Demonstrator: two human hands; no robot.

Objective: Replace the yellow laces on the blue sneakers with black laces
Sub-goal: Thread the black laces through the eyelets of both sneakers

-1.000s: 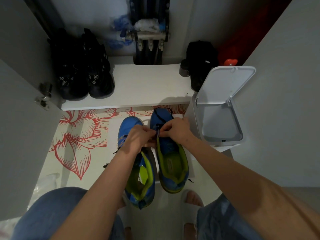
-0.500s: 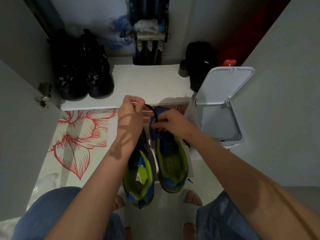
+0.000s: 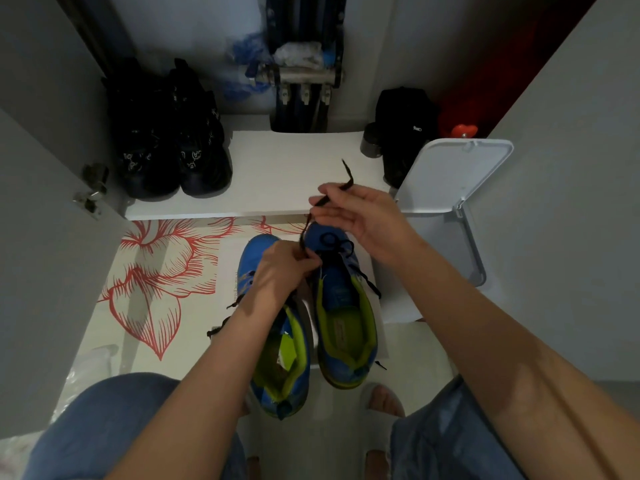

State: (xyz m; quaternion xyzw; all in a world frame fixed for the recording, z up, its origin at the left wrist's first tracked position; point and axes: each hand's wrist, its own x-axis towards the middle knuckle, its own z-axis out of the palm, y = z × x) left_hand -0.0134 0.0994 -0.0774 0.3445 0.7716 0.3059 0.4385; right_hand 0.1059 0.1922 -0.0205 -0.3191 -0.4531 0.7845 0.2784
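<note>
Two blue sneakers with lime-green lining stand side by side on the floor, the left sneaker [image 3: 280, 372] and the right sneaker [image 3: 343, 317]. A black lace [image 3: 346, 174] runs from the right sneaker's eyelets up to my right hand [image 3: 360, 216], which pinches it near its end above the toe. My left hand [image 3: 280, 271] pinches the same lace lower down, at the right sneaker's tongue. More black lace lies looped on that shoe's toe and trails off its right side. Another black lace end hangs left of the left sneaker.
A white bin [image 3: 446, 209] with its lid up stands right of the shoes. Behind them a white shelf [image 3: 277, 174] carries a black pair of shoes [image 3: 169, 140] and a black bag [image 3: 405, 133]. A red-flower floor mat [image 3: 156, 282] lies left. My knees and sandalled feet frame the bottom.
My right hand has risen from the shoe's tongue and pulled the black lace up and away. My left hand has dropped from near the shelf edge back down to the tongue.
</note>
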